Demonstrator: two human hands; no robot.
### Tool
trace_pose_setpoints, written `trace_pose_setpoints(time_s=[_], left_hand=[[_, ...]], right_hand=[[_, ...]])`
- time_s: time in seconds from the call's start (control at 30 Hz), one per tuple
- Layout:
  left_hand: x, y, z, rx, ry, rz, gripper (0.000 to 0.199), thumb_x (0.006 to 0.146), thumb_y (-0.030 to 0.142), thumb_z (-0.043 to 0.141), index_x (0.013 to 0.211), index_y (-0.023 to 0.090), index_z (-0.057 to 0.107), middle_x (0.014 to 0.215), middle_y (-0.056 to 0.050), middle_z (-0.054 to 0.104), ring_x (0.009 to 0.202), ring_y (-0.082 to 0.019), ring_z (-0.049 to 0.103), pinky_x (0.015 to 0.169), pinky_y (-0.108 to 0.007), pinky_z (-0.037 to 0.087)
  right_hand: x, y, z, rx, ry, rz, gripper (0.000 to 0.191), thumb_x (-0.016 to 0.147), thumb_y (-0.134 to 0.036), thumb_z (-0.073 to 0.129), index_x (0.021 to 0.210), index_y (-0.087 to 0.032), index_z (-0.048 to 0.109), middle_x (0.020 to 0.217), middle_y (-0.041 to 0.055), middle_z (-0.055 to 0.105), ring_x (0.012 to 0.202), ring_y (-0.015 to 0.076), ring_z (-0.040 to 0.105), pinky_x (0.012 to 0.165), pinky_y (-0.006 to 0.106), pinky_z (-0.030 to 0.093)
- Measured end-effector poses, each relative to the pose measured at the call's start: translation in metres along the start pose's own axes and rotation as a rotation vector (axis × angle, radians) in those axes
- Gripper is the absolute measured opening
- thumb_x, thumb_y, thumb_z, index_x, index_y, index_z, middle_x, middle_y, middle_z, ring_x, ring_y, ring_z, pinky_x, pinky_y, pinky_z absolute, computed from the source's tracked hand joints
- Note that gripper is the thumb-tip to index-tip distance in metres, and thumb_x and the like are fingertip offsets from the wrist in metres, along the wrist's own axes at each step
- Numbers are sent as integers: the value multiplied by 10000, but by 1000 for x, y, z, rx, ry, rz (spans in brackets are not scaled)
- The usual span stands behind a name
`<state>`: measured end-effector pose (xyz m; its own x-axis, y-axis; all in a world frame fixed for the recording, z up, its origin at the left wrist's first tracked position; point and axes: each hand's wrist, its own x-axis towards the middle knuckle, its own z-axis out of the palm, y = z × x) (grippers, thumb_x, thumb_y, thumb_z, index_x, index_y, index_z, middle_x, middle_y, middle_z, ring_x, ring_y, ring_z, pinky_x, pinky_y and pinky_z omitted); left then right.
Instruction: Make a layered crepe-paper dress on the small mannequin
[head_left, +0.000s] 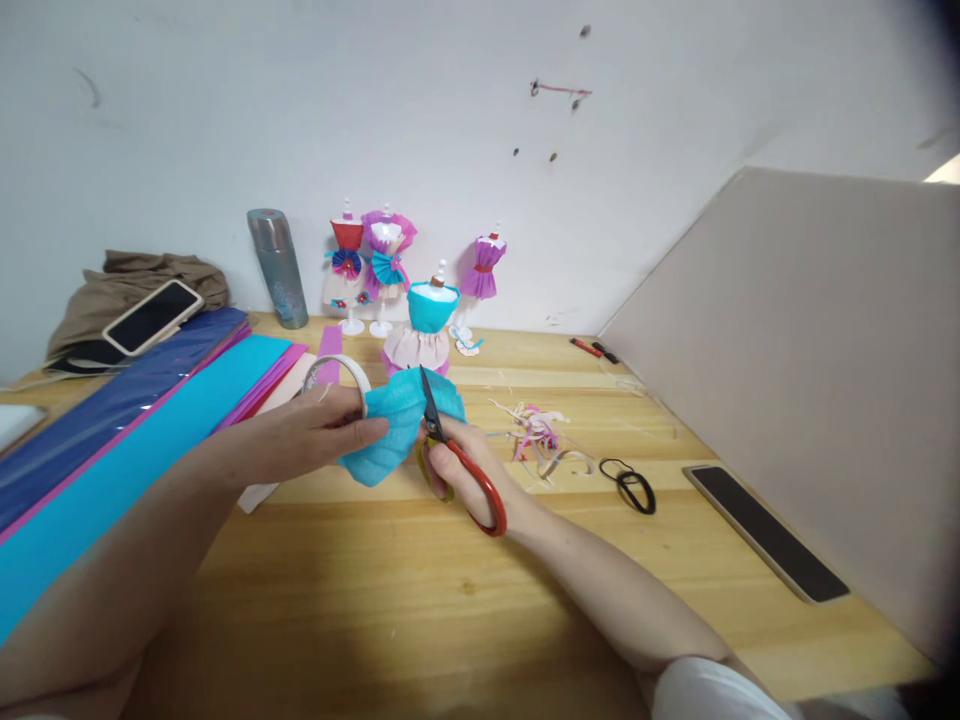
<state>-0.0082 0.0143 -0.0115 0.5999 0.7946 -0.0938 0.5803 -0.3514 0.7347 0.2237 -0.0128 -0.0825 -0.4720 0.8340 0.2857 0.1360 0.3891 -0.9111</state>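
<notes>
My left hand (326, 432) is closed on a piece of turquoise crepe paper (386, 430), with a roll of tape (352, 372) hanging around or against its fingers. In my right hand (465, 465) is a pair of scissors (480, 480) with red and yellow handles. Their dark blades point up and lie against the turquoise paper; I cannot tell how far apart they are. Just behind the paper stands a small dress form (431, 315) in a turquoise top and a pale ruffled skirt, its lower part hidden.
Dressed mini forms (346, 260) and a flask (277, 268) stand along the wall. Crepe paper sheets (187, 400), a phone (154, 315) and brown cloth (142, 275) lie left. Paper scraps (536, 430), black hair ties (634, 490) and a dark flat device (765, 530) lie right, beside a panel (787, 380).
</notes>
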Motion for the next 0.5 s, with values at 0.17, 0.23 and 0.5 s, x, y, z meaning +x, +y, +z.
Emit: trace_pose_setpoints(time_s=[0.17, 0.23, 0.5], left_hand=[[-1, 6, -2, 33, -3, -53, 477, 884, 630, 491, 654, 212, 478, 643, 8, 449, 588, -140, 410, 513, -271, 330], [-2, 10, -2, 14, 4, -73, 478, 884, 630, 473, 649, 214, 466, 640, 12, 429, 590, -140, 402, 522, -274, 333], [-2, 8, -2, -15, -6, -64, 481, 878, 640, 494, 668, 208, 492, 659, 5, 476, 618, -151, 449, 551, -279, 362]], right_hand=[[-1, -4, 1, 24, -2, 21, 575, 919, -793, 419, 870, -227, 507, 567, -29, 473, 521, 152, 443, 542, 302, 370], [0, -3, 0, 27, -17, 7, 570, 919, -788, 427, 888, -225, 514, 589, -29, 482, 529, 151, 456, 559, 304, 381], [3, 0, -2, 18, -48, -103, 567, 956, -741, 418, 944, -190, 555, 696, -7, 526, 644, 158, 486, 637, 308, 411]])
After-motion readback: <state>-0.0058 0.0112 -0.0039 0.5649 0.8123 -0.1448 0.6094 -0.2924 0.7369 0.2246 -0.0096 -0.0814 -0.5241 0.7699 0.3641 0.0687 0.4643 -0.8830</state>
